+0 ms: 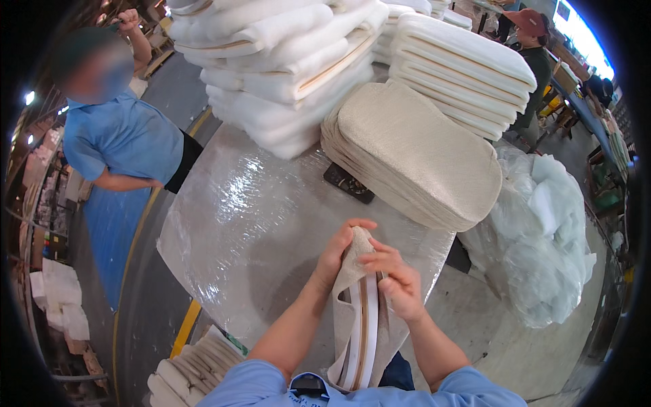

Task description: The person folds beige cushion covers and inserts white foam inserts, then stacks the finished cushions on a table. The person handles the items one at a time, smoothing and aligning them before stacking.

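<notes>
Close to my body, a beige fabric cover [349, 271] hangs with a long strip [366, 308] of white and tan bands along its opening, which looks like a zipper. My left hand [336, 254] grips the cover's upper end from the left side. On the other side, my right hand [397, 278] closes its fingers on the cover's edge next to the strip. Just beyond my hands lies a stack of beige fabric covers [420, 149] with rounded ends. A dark flat item [348, 183] is partly tucked beside that stack.
Tall piles of white padding [285, 74] and folded white pads [464, 68] stand at the back of the plastic-wrapped table [230, 230]. Clear plastic bags [546, 237] bulge at the right. A person in blue [129, 136] stands at left; another [532, 68] is back right. Stacked beige pieces [193, 373] sit lower left.
</notes>
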A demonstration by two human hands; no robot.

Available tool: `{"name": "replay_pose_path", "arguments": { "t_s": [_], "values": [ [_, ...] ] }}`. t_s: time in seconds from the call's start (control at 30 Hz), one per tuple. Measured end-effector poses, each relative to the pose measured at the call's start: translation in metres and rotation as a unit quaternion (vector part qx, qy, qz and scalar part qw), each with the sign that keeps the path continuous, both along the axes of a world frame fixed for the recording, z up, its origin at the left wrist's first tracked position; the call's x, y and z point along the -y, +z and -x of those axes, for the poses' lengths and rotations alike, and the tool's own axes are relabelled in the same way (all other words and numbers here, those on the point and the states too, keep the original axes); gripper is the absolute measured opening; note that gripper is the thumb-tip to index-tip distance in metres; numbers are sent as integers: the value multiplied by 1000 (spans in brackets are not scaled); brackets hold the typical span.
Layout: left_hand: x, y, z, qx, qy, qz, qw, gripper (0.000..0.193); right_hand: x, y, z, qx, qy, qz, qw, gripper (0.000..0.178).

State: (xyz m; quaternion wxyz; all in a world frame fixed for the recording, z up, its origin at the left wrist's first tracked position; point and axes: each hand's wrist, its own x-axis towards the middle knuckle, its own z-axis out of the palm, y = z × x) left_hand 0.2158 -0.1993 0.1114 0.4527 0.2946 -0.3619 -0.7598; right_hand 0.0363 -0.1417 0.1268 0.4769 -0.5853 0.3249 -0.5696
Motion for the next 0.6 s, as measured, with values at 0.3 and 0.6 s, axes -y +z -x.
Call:
{"name": "replay_pose_path", "arguments": {
  "t_s": [0.3,0.6],
  "values": [
    [-2,1,15,45,-17,31,998,68,114,17,13,51,-84,-190,977,52],
    [-14,9,27,86,35,14,996,57,110,-7,-25,-77,-95,-143,982,56]
  ]
}}
